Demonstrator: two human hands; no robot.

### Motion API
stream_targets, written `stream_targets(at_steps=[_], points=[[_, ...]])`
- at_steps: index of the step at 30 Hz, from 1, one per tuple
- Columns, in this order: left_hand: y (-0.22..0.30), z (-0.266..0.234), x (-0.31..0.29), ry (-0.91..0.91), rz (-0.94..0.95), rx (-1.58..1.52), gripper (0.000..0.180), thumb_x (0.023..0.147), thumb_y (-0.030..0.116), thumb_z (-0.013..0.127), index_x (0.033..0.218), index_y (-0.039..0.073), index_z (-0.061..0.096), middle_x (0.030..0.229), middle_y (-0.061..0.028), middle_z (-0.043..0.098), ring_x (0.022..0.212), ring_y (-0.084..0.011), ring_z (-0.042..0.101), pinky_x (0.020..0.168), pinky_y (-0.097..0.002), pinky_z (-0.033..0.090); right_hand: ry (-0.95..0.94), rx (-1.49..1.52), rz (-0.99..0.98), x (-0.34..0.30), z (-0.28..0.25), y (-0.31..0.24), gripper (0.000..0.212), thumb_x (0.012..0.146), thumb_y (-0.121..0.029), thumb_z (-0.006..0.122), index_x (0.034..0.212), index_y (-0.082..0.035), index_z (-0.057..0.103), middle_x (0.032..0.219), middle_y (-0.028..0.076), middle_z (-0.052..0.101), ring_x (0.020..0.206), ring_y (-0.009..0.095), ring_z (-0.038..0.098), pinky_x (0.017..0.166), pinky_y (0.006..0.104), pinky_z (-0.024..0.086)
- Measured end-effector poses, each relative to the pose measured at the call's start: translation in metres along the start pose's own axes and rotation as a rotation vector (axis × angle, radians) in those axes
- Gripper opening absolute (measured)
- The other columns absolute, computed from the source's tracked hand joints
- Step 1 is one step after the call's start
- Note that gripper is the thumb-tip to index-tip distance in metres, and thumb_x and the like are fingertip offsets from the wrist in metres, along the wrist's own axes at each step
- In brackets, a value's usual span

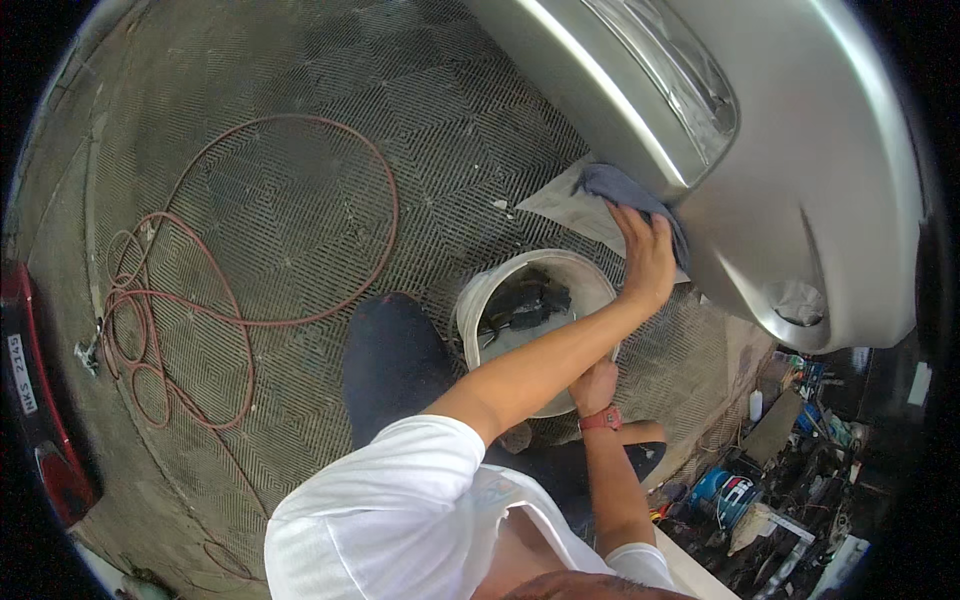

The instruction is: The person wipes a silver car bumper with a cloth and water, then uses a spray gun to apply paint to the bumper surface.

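My left hand (648,258) reaches across and presses a folded blue-grey cloth (632,186) against the lower edge of a silver car bumper (770,215). Its fingers lie over the cloth. Below that arm, my right hand (596,388), with a red watch at the wrist, is closed at the near right rim of a whitish bucket (478,300). My left forearm covers part of the bucket. Dark pieces and murky water (528,303) show inside it. A pale sheet (575,212) lies under the cloth, beside the bumper.
A reddish hose (245,322) lies in loops on the patterned floor (440,120) at the left. Farther left stands a red car part (50,430) with a plate. Tools and a blue device (722,495) clutter the lower right. My bent knee (395,350) is beside the bucket.
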State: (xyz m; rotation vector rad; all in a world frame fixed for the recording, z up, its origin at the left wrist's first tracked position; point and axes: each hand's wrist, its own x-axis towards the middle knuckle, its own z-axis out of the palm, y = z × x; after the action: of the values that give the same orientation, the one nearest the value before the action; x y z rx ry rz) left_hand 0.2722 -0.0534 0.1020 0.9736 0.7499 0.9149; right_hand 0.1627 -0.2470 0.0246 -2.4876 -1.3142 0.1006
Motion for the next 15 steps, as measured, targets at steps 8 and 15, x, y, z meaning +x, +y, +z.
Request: stream_targets(at_steps=[8, 15], points=[[0.084, -0.116, 0.251, 0.073, 0.066, -0.573, 0.092, 0.116, 0.067, 0.029, 0.175, 0.000, 0.007, 0.184, -0.0233, 0.006, 0.170, -0.0423, 0.012, 0.139, -0.0532, 0.013, 0.055, 0.183, 0.141, 0.000, -0.004, -0.013, 0.026, 0.099, -0.029, 0.081, 0.098, -0.003, 0.077, 0.088, 0.019, 0.076, 0.078, 0.039, 0.076, 0.070, 0.0487, 0.058], [0.108, -0.173, 0.315, -0.096, -0.314, -0.602, 0.068, 0.116, 0.059, 0.045, 0.161, 0.008, 0.055, 0.163, -0.0186, 0.057, 0.150, -0.0394, 0.053, 0.122, -0.0547, 0.045, 0.055, 0.213, 0.146, 0.001, -0.001, -0.009, 0.030, 0.099, -0.032, 0.081, 0.098, -0.002, 0.077, 0.091, 0.019, 0.077, 0.080, 0.043, 0.075, 0.072, 0.0497, 0.059]])
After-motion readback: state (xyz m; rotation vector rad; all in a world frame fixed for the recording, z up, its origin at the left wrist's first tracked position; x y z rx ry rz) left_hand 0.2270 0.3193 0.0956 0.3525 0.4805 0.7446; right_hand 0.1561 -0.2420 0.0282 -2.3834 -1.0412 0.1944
